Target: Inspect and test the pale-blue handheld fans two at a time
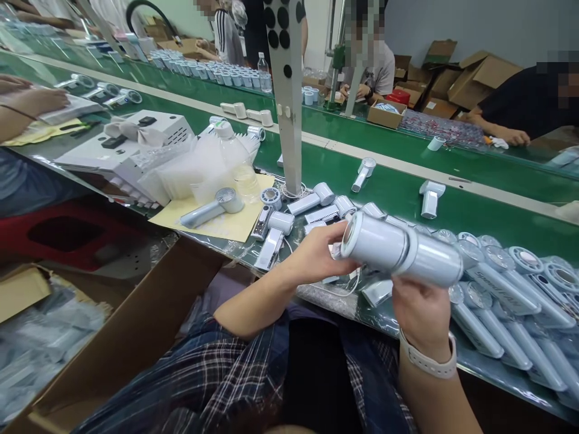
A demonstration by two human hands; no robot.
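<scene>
In front of me I hold a glossy light-blue handheld fan (380,241), its rounded body lying roughly crosswise with a seam around the middle. My left hand (319,253) is closed on the fan's left end, thumb above and fingers below. From beneath, my right hand (420,307), with a white watch band on the wrist, grips the right part; its fingers are mostly hidden. Beyond my left hand lie several similar fans (274,235), some with inner parts exposed. Fans in clear wrap (502,283) are piled beside my right hand.
A metal post (289,96) rises from the bench beyond the fans. The green conveyor (398,187) carries scattered fan parts. Left are a yellow sheet (244,226) with one fan, a clear bottle (242,163), and a white box (167,129). An open carton (126,319) stands below. Other people sit around.
</scene>
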